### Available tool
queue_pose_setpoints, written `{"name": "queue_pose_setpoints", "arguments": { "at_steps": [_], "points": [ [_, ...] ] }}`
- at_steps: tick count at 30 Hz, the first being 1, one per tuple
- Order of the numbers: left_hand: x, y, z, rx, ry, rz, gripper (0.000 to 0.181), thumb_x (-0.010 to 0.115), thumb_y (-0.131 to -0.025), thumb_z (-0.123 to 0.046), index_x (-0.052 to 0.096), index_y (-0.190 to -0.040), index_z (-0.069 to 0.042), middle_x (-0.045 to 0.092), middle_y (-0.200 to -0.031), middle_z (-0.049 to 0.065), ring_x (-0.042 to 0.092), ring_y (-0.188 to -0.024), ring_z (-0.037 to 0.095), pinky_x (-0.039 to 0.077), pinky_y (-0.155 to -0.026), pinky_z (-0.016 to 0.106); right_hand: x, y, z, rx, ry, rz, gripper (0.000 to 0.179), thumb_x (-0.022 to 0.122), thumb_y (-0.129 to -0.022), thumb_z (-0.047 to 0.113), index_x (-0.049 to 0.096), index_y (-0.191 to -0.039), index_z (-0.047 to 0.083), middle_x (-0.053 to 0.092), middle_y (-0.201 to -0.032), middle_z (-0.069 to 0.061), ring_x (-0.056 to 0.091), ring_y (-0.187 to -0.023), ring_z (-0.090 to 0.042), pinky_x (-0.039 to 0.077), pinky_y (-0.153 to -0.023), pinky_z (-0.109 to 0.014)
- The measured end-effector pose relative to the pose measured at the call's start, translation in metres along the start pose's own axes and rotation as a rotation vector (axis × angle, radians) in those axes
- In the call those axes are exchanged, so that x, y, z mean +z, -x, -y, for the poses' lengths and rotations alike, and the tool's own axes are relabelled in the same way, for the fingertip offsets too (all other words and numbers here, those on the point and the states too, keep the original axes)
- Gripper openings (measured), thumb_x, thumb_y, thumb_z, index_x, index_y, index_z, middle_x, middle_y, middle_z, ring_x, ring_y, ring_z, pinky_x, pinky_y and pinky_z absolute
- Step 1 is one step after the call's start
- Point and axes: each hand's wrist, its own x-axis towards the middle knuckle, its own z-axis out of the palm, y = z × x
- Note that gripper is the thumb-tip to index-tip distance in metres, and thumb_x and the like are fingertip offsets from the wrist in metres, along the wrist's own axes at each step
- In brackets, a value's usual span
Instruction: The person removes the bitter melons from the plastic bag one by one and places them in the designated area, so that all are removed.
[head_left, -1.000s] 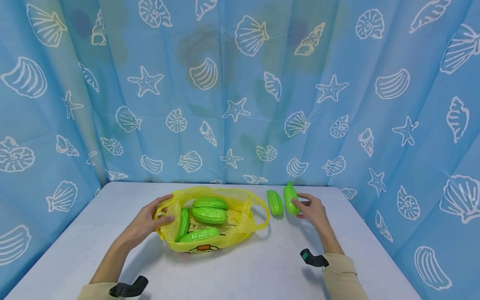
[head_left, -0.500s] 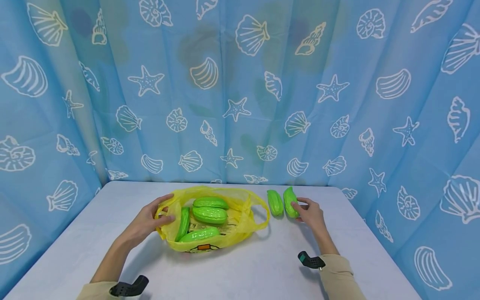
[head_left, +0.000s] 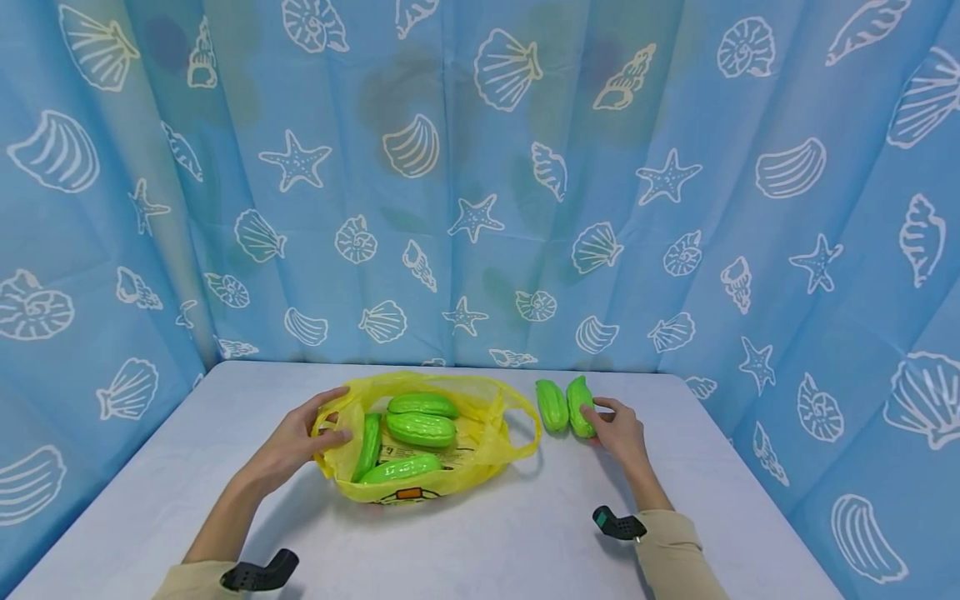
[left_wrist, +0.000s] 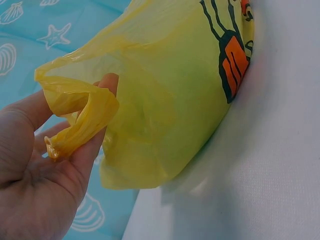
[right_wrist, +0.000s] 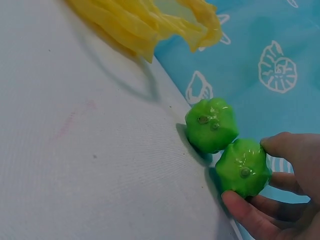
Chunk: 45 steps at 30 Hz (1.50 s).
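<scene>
A yellow plastic bag (head_left: 468,477) lies on its base with its mouth spread, several green ridged bitter melons (head_left: 422,429) inside. My left hand (head_left: 300,437) holds the bag's left edge, the thumb inside the mouth; in the left wrist view its handle loop (left_wrist: 92,117) hangs about the fingers. To the right of the bag, my right hand (head_left: 621,429) grips a bitter melon (right_wrist: 244,170) by its side, thumb opposite the fingers. Close against that one, on its left, lies another bitter melon (right_wrist: 210,125) on the table. The bag's right handle (head_left: 531,425) arches toward this pair.
The white table (head_left: 517,533) ends at the back against a blue curtain (head_left: 480,275) with white shell prints, which also hangs at both sides. A black wrist camera (head_left: 258,575) is strapped over the left sleeve, another black camera (head_left: 618,525) at the right one.
My right hand has moved slightly toward me and left, lowering the gripped bitter melon beside the other one. The left hand and the bag stay as they were.
</scene>
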Motion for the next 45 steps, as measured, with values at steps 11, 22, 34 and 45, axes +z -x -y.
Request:
{"name": "queue_pose_setpoints", "arguments": {
  "at_steps": [11,22,34,45],
  "points": [
    [0.000,0.000,-0.001,0.013,-0.001,0.010,0.080,0.071,-0.088,-0.036,0.027,-0.155,-0.026,0.043,-0.144,0.015,0.053,-0.111,0.026,0.056,-0.085,0.029,0.000,-0.001,0.001,0.018,0.027,-0.005,0.053,0.059,-0.096,0.036,0.053,-0.138,0.003,0.061,-0.127,-0.030,0.070,-0.098,-0.031,0.059,-0.073,-0.031],
    [0.000,0.002,0.001,0.009,-0.005,0.005,0.080,0.071,-0.088,-0.036,0.028,-0.155,-0.026,0.043,-0.145,0.015,0.052,-0.113,0.027,0.056,-0.085,0.028,0.002,0.001,0.001,-0.025,0.085,0.015,0.049,0.059,-0.096,0.035,0.057,-0.134,0.004,0.063,-0.124,-0.027,0.065,-0.107,-0.036,0.057,-0.080,-0.037],
    [-0.002,0.000,0.002,0.015,-0.006,0.007,0.080,0.071,-0.089,-0.036,0.027,-0.155,-0.026,0.045,-0.142,0.015,0.052,-0.111,0.027,0.055,-0.082,0.027,-0.003,0.002,0.007,-0.036,0.045,0.013,0.049,0.059,-0.097,0.032,0.054,-0.136,0.004,0.058,-0.130,-0.028,0.061,-0.115,-0.039,0.059,-0.071,-0.031],
    [-0.002,0.002,0.000,0.008,-0.019,0.007,0.080,0.071,-0.089,-0.036,0.027,-0.155,-0.026,0.044,-0.142,0.015,0.053,-0.109,0.026,0.055,-0.082,0.026,-0.012,0.008,0.026,-0.168,0.134,-0.033,0.042,0.058,-0.097,0.037,0.061,-0.127,0.008,0.068,-0.120,-0.020,0.063,-0.111,-0.035,0.052,-0.094,-0.049]
  ]
}}
